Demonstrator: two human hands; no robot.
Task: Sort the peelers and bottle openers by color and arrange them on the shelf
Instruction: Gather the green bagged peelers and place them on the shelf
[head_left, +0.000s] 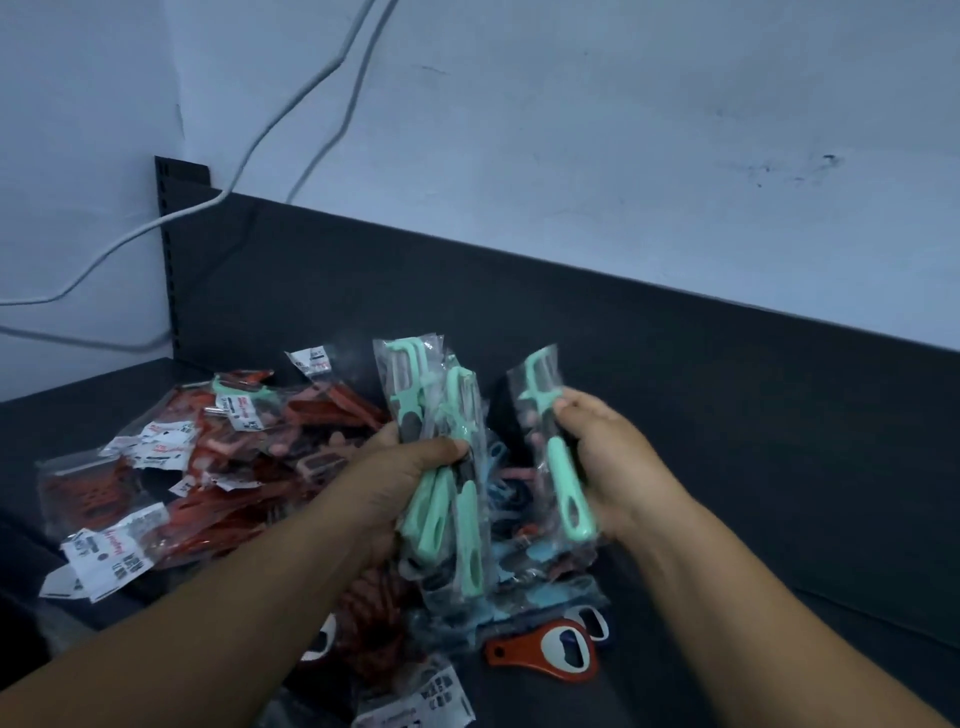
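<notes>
Orange plastic lies nearest: one bottle opener (519, 656) flat on the dark shelf (727, 467), with a second, blue-edged opener (592, 623) just behind it. Above them the left hand (410, 467) grips a bundle of bagged mint peelers (462, 519), at least three by their handles. The right hand (608, 457) curls round one more mint peeler (563, 483), held upright beside the bundle. Blue packs (496, 457) lie under both hands; I cannot count them. Further left sits a heap of red packs (208, 467), too overlapped to number, with one stray mint peeler (241, 389) on top. I judge the mint group is being gathered. Next, the single one should join the bundle, and the stray needs fetching.
</notes>
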